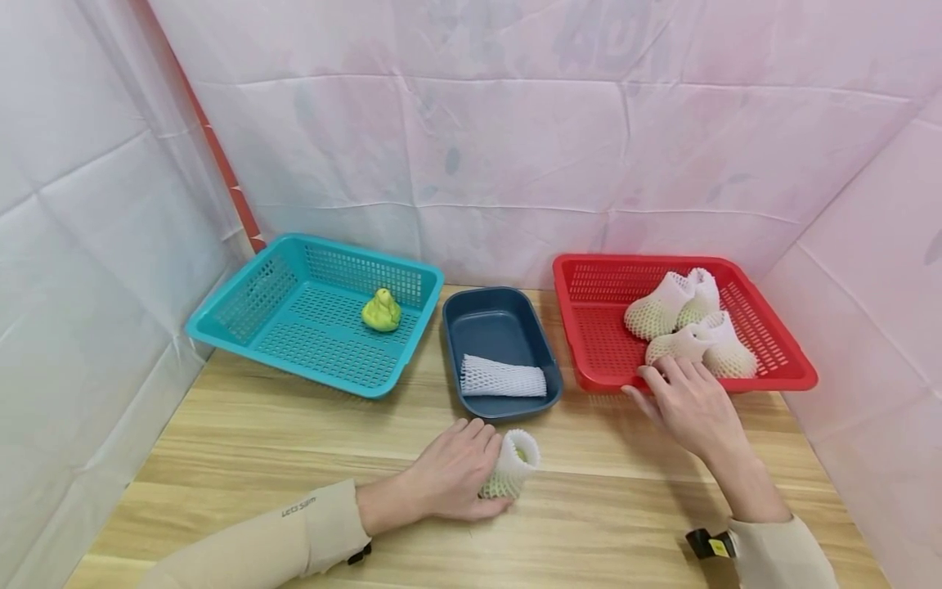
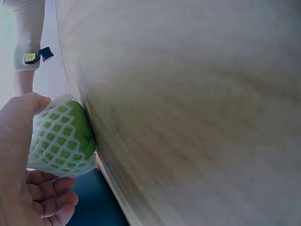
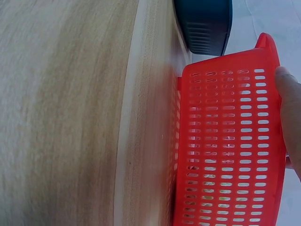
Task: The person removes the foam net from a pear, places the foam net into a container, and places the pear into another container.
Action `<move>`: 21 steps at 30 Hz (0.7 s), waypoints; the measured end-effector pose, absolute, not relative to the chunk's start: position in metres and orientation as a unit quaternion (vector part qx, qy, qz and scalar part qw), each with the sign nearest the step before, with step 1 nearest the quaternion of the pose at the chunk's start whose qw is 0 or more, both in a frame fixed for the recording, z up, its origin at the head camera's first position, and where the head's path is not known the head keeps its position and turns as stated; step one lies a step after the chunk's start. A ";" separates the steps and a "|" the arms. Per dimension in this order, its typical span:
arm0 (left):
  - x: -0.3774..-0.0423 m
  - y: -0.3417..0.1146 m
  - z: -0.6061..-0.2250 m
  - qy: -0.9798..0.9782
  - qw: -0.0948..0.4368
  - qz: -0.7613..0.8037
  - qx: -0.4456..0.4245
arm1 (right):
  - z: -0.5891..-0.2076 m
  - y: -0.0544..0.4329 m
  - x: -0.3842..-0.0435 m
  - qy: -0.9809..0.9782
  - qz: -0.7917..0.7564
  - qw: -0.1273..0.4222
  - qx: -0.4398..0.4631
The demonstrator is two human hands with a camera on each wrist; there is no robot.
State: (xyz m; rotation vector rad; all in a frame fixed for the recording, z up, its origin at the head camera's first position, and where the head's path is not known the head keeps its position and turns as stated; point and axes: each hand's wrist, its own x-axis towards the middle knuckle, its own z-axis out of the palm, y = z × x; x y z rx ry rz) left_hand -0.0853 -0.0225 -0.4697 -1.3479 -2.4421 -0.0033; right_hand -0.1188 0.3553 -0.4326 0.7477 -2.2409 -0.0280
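My left hand [image 1: 456,470] grips a green fruit in a white foam net sleeve [image 1: 513,466], just above the wood table. Its thumb and fingers lie round the netting, and bare green skin shows at one end in the left wrist view. At the front rim of the red basket [image 1: 589,378] is my right hand [image 1: 695,405], thumb outside the rim and fingers bent over it, close to the netted fruits [image 1: 677,345]. Several such fruits sit at the right side of that basket. A flat white foam net sleeve [image 1: 504,379] lies in the dark blue tray [image 1: 493,323].
A teal basket [image 1: 334,378] at the left holds one lumpy yellow-green fruit [image 1: 381,311]. The dark blue tray stands between the two baskets. Pale printed cloth [image 1: 478,155] hangs behind and at both sides of the wood table [image 1: 589,532].
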 end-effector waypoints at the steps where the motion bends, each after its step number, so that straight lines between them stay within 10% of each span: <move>1: -0.085 -0.023 -0.469 -0.862 0.177 -0.001 -0.475 | -0.433 0.355 -0.119 -0.877 -0.011 0.380 0.293; 21: -0.087 -0.028 -0.465 -0.856 0.179 -0.006 -0.484 | -0.433 0.355 -0.119 -0.879 -0.008 0.377 0.293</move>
